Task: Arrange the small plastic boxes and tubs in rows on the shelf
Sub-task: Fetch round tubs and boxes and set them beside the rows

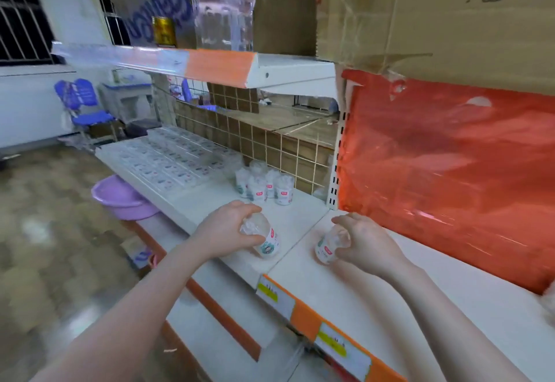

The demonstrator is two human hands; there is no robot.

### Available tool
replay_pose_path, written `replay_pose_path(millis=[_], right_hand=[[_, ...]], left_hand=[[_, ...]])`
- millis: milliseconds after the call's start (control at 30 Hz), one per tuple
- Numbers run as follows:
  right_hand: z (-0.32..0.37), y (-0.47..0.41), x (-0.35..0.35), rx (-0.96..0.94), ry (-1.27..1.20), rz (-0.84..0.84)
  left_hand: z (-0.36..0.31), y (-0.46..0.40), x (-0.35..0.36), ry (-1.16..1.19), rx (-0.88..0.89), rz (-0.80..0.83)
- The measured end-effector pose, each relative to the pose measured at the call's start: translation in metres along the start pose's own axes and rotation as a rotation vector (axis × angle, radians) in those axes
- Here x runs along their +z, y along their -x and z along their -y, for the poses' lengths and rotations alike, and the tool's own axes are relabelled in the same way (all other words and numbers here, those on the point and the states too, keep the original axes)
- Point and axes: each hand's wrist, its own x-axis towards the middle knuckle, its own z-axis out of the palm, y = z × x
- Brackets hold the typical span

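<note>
Fingers hide both tub tops; left hand (223, 228) grips a tilted tub (265, 239), right hand (365, 242) grips another tub (327, 248), shelf (297, 222) below

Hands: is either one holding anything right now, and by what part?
Yes. The left hand grips one small clear tub around its upper end; the right hand grips another tub the same way.

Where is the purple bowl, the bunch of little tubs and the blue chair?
Round purple plastic basin (120, 198), head view, inner wall.
Cluster of small clear plastic tubs (264, 185), head view, middle tub's label.
Blue plastic chair (90, 117), head view, seat.
</note>
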Motion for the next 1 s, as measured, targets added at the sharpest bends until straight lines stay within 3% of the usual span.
replay_pose_path(millis=[433, 700, 1000], right_hand=[[0.107, -0.075, 0.047, 0.053, -0.001, 0.026], [0.110, -0.113, 0.046, 0.072, 0.096, 0.048], [0.099, -0.164, 0.040, 0.045, 0.173, 0.189]], left_hand=[[0.137, -0.021, -0.056, -0.057, 0.072, 0.045], [0.165, -0.068, -0.049, -0.064, 0.145, 0.114], [0.183, -0.129, -0.051, -0.160, 0.230, 0.198]])
